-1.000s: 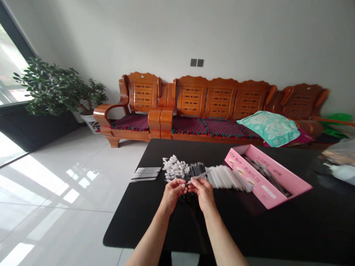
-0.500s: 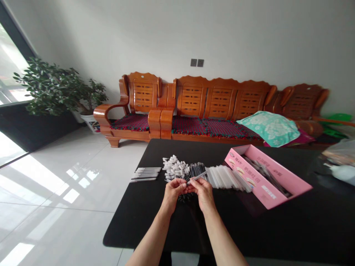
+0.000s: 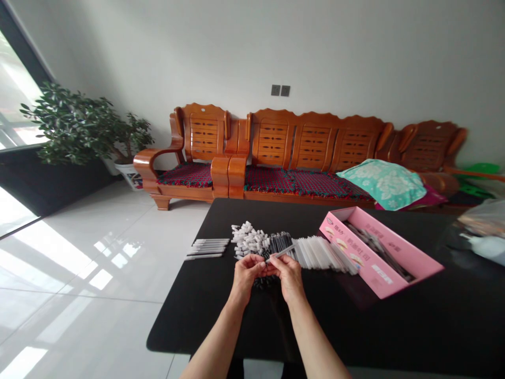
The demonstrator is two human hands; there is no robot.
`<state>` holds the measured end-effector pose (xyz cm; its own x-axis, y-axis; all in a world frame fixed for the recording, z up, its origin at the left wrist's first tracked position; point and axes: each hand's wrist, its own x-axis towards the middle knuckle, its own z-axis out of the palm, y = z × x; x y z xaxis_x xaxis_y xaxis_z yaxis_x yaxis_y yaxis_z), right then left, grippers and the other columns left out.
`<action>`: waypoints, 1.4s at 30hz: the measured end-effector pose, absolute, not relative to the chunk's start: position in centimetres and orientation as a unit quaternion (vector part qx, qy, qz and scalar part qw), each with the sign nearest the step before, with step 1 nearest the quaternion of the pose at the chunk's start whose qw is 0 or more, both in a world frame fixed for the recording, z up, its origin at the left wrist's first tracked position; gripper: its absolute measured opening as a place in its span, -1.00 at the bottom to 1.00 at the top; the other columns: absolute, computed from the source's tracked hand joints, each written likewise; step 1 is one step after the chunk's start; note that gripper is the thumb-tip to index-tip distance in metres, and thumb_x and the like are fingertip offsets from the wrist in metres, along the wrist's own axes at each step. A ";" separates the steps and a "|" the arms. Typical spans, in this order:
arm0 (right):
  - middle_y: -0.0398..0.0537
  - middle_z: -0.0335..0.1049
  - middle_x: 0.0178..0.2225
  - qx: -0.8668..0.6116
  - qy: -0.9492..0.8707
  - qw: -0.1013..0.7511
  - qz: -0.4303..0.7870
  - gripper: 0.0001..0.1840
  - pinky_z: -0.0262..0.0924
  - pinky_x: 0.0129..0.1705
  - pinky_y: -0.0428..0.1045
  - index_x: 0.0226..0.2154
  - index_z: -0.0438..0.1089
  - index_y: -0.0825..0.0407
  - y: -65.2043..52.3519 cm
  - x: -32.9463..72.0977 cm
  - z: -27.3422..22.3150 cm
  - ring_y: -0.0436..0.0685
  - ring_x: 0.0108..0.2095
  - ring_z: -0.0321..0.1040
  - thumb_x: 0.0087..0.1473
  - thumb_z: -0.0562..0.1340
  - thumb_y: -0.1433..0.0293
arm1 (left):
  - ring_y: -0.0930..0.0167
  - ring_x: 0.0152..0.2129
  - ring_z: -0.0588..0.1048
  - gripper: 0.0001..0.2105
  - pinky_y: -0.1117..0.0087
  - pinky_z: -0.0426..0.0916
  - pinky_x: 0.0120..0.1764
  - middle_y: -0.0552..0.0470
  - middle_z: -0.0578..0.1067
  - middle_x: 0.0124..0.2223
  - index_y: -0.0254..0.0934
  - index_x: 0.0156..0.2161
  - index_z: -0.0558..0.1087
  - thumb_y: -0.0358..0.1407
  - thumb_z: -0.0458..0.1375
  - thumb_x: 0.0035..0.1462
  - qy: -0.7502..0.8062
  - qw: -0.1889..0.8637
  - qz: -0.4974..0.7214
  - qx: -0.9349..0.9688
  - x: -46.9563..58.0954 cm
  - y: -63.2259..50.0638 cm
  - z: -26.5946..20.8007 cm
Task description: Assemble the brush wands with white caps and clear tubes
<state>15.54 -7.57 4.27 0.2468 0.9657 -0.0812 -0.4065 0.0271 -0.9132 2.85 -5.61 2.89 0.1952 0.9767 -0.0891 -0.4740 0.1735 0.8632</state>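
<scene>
Both hands meet over the table, pinching one slim greyish pen [image 3: 284,251] that slants up to the right. My left hand [image 3: 246,273] is closed at its lower left end, where the fingertips hide the tip. Closed around the barrel is my right hand [image 3: 290,276]. Just beyond the hands lie a heap of white caps [image 3: 249,239], a bundle of dark pen refills [image 3: 280,240] and a row of translucent pen barrels [image 3: 315,251]. Small black pieces [image 3: 263,282] show partly beneath the fingers. Several pens [image 3: 207,247] lie side by side at the left.
A pink box [image 3: 379,268] holding dark, slim pieces stands to the right on the black table [image 3: 221,216]. Plastic bags [image 3: 487,231] rest at the table's far right. Behind are a wooden sofa [image 3: 272,142] and a potted plant [image 3: 82,126].
Almost nothing differs. Both hands keep their pinch on the pen in the same place, with at most a tiny shift of the right hand.
</scene>
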 end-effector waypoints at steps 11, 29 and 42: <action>-0.06 0.52 -0.53 -0.490 -0.280 0.653 0.505 -0.66 0.37 -0.51 -0.04 -0.44 0.53 0.09 -7.6 15.7 4.1 0.12 -0.53 0.45 -0.24 0.48 0.20 | 0.48 -0.55 0.46 -0.65 0.51 0.36 -0.50 0.02 0.51 -0.43 -0.37 -0.30 0.51 -0.10 0.36 -0.08 0.385 0.619 0.537 0.424 3.1 -5.7 3.5; -0.10 0.47 -0.58 -0.502 -0.291 0.648 0.494 -0.68 0.28 -0.59 -0.08 -0.47 0.52 0.09 -7.6 15.7 4.1 0.05 -0.60 0.37 -0.23 0.47 0.19 | 0.52 -0.66 0.40 -0.59 0.53 0.30 -0.61 0.06 0.47 -0.51 -0.36 -0.33 0.46 -0.05 0.38 -0.16 0.392 0.647 0.504 0.418 3.1 -5.6 3.5; -0.09 0.48 -0.57 -0.506 -0.293 0.647 0.490 -0.68 0.27 -0.60 -0.07 -0.48 0.52 0.08 -7.5 15.7 4.4 0.06 -0.60 0.37 -0.24 0.47 0.19 | 0.56 -0.71 0.33 -0.59 0.57 0.24 -0.66 0.10 0.43 -0.56 -0.36 -0.35 0.44 -0.06 0.38 -0.15 0.388 0.650 0.479 0.445 3.0 -5.5 3.2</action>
<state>15.74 -7.54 4.39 0.3490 0.9297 -0.1174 -0.3369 0.0076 -0.9415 2.99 -5.50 3.22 0.2401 0.9676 -0.0779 -0.2773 0.1453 0.9497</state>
